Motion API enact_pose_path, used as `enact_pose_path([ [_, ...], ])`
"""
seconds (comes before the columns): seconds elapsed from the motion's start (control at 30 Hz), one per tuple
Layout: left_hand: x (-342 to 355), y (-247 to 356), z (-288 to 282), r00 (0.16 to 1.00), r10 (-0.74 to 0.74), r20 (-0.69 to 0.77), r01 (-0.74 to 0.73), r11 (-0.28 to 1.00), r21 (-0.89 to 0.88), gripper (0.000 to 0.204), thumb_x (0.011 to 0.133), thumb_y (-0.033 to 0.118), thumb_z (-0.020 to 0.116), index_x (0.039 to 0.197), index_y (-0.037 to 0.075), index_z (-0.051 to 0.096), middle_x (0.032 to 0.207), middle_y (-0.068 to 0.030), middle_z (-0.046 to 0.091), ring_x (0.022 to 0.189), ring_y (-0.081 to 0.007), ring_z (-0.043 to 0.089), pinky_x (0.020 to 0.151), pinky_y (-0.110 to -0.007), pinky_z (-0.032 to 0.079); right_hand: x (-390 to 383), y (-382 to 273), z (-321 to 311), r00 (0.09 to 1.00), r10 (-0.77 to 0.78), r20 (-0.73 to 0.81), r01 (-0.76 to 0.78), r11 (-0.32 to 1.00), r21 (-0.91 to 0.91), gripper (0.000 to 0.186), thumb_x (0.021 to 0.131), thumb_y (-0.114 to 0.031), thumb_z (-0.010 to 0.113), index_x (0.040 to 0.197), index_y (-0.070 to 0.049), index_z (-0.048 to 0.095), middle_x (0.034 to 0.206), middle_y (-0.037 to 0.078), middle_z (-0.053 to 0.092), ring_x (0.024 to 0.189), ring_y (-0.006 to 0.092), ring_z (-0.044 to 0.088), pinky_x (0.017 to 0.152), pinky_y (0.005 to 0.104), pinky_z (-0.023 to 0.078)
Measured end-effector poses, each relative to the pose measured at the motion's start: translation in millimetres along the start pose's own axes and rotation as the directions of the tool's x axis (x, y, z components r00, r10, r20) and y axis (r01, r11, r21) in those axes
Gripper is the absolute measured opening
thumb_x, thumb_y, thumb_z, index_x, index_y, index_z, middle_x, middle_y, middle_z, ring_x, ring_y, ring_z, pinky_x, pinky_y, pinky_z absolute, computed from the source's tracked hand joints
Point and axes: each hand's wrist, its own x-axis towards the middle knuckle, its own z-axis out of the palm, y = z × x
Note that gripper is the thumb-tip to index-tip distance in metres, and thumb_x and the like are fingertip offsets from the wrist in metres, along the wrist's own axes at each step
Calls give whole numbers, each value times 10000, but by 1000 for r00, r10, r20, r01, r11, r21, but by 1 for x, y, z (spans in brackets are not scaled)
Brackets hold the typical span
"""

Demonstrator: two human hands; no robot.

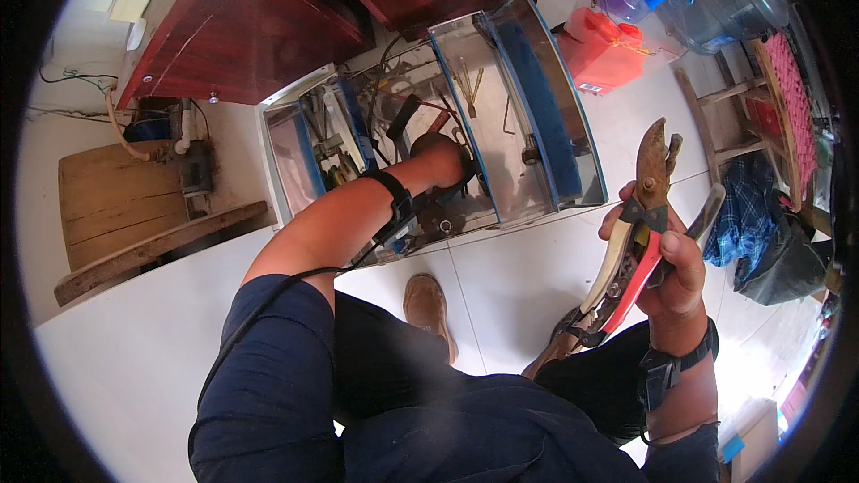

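My right hand (pixel 671 268) grips rusty metal cutters (pixel 651 170) with red and cream handles; a silver, rounded-end piece (pixel 711 210) sticks up beside them. My left hand (pixel 438 163) reaches down into an open metal toolbox (pixel 519 201) with blue-edged fold-out trays; its fingers are hidden among dark tools. Near it lie black and red handles (pixel 403 116). Several slim yellow-handled tools (pixel 470 89) sit in the right tray, and assorted tools (pixel 344 139) fill the left side.
Red wooden cabinets (pixel 242 31) stand behind. At left are a wooden board (pixel 116 206) and pipework (pixel 183 148). At right are plastic containers (pixel 608 49), a wooden stool (pixel 752 89) and dark cloths (pixel 743 215). My feet (pixel 425 309) rest on the tiled floor (pixel 488 277).
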Motion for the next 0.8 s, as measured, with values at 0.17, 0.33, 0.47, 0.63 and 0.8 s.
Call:
enact_pose_path([
  [0.17, 6, -6, 13, 1000, -24, -20, 24, 1000, -12, 187, 705, 232, 553, 713, 175, 731, 790, -68, 706, 776, -237, 673, 1089, -455, 251, 1, 0, 3, 1000, -8, -2, 8, 1000, -3, 751, 713, -413, 619, 1277, 38, 414, 1000, 226, 618, 827, 225, 648, 724, 285, 550],
  [0.33, 15, -12, 36, 990, 21, -137, -23, 1000, -17, 177, 718, 206, 564, 728, 153, 733, 788, -81, 704, 784, -255, 673, 1065, -465, 310, 2, -1, 3, 1000, -1, 19, 2, 1000, -23, 753, 712, -419, 622, 1277, 33, 416, 999, 220, 621, 832, 220, 649, 724, 278, 551],
  [0.47, 17, -28, 34, 913, 287, -290, -214, 942, 259, 163, 735, 156, 572, 724, 133, 733, 818, -99, 701, 780, -289, 670, 1003, -441, 406, 1, 2, 0, 1000, -2, -6, 2, 1000, -14, 752, 712, -429, 620, 1276, 27, 419, 1005, 215, 620, 833, 219, 648, 723, 281, 552],
  [0.63, 25, -71, 73, 973, -50, -225, 6, 981, -193, 384, 813, 129, 523, 1171, 1, 580, 874, -187, 673, 793, -367, 645, 759, -426, 524, 6, 1, 10, 998, -39, 42, 41, 997, -59, 780, 743, -476, 624, 1271, 41, 373, 992, 192, 614, 722, 147, 666, 601, 225, 585],
  [0.8, 7, -61, 18, 939, -248, -237, 142, 911, -388, 374, 841, 160, 512, 1175, 6, 577, 927, -250, 640, 860, -401, 627, 747, -468, 503, 1, 3, 7, 999, -31, -42, 29, 998, -53, 779, 739, -476, 625, 1271, 37, 380, 986, 190, 616, 725, 139, 654, 606, 203, 571],
])
